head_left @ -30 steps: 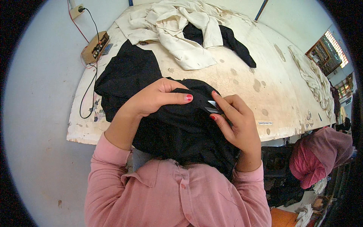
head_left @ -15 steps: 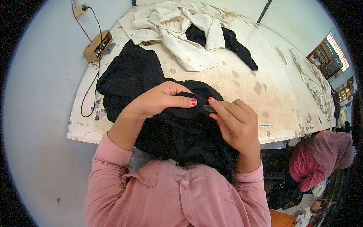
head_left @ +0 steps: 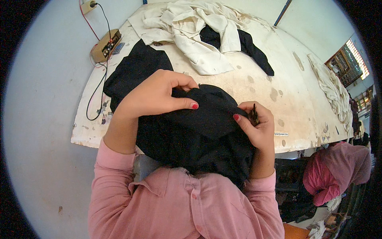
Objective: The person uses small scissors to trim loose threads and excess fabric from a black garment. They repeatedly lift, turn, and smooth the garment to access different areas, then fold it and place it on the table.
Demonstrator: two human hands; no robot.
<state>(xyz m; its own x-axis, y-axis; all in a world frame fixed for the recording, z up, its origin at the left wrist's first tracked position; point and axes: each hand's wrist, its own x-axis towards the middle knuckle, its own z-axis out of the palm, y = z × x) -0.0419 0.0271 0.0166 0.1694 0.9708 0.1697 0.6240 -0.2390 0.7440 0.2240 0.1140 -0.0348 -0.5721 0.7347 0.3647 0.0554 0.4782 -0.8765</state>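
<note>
Black cloth (head_left: 203, 119), perhaps a garment, is bunched over the near edge of the table and against my front. My left hand (head_left: 159, 97) is closed on a fold of it, thumb on top and fingers curled over the far side. Facing it, my right hand (head_left: 256, 123) pinches the cloth's right part between thumb and forefinger. Tucked in that same hand is a small dark tool that looks like thread snips (head_left: 254, 114), its end standing up between the fingers. Between the hands the cloth is spread fairly smooth.
Cream garments (head_left: 191, 28) lie heaped at the table's far side, a black piece (head_left: 254, 51) among them. A corded brown box (head_left: 106, 44) stands at the far left. More pale cloth (head_left: 328, 83) lies along the right edge. Another person (head_left: 338, 171) is at the lower right.
My right hand has moved right and turned the snips back into the palm, now pinching the cloth. My left hand has shifted slightly left and up. The cloth between them is spread smoother.
</note>
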